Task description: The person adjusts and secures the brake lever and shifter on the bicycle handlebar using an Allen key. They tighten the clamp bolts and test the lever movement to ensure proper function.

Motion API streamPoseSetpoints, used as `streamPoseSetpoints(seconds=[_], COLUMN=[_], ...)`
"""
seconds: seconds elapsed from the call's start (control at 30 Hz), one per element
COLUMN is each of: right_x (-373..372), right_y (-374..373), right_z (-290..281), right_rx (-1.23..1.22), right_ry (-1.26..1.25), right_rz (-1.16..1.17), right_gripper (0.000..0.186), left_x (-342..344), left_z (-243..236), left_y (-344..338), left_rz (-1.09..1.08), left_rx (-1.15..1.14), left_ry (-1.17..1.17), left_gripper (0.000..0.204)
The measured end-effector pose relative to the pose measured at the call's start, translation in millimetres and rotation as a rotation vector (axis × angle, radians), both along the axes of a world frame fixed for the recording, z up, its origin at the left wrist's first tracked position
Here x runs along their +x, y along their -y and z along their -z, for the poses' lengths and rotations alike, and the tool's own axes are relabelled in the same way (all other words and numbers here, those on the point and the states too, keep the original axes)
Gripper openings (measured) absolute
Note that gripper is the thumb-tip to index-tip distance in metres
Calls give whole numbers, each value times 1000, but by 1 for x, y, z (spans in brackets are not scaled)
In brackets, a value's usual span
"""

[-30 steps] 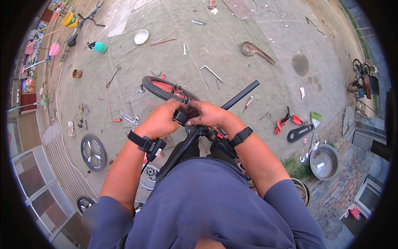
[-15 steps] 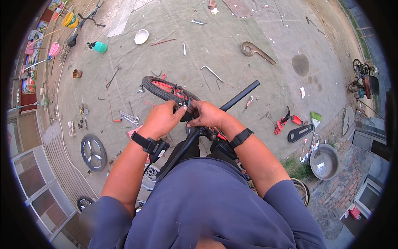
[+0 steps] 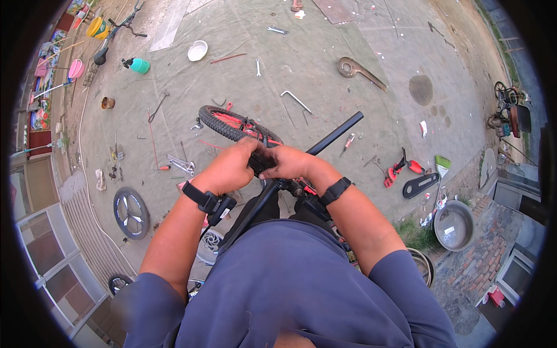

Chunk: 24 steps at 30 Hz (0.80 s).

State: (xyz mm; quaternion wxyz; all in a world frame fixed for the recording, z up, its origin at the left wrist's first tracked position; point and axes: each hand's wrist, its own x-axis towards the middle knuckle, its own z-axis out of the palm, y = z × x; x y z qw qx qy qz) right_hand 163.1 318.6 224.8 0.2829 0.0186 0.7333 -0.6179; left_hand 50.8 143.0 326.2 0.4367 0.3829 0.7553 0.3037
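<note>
A bicycle stands before me, its black handlebar (image 3: 338,133) running diagonally from far right to near left. Beyond the bar is the front wheel (image 3: 217,123), with a knobby black tyre and red inside it. My left hand (image 3: 233,165) and my right hand (image 3: 288,162) meet between wheel and handlebar. Both have bent, closed fingers around a dark part at the bicycle's front, which they mostly cover; its kind cannot be made out. The right thumb presses in from the near side. Each wrist wears a black strap.
Wrenches (image 3: 181,165) lie left of the wheel, and a bent metal bar (image 3: 296,102) lies beyond it. A screwdriver (image 3: 348,142), a black chain guard (image 3: 420,185) and a grey basin (image 3: 454,226) are to the right. At left rests a spoked disc wheel (image 3: 130,213); a green spray bottle (image 3: 138,65) stands farther off.
My left hand has shifted slightly right and its fingers have curled in closer against my right hand. The right hand has barely moved. Handlebar and wheel stay in place.
</note>
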Motion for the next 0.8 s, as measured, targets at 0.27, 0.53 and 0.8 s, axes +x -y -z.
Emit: streamPoseSetpoints(seconds=[0.27, 0.53, 0.8], right_x=[12, 9, 5], right_y=[15, 8, 3], right_z=[9, -10, 9], right_rx=[153, 212, -156], right_ry=[-119, -122, 38], right_rz=[152, 27, 69], right_gripper=[45, 59, 67], left_x=[13, 6, -5], left_z=[-9, 2, 3], left_y=[-2, -2, 1], left_rz=[-250, -109, -49], left_rx=[-276, -414, -249], left_ry=[-178, -236, -64], left_gripper=[35, 49, 45])
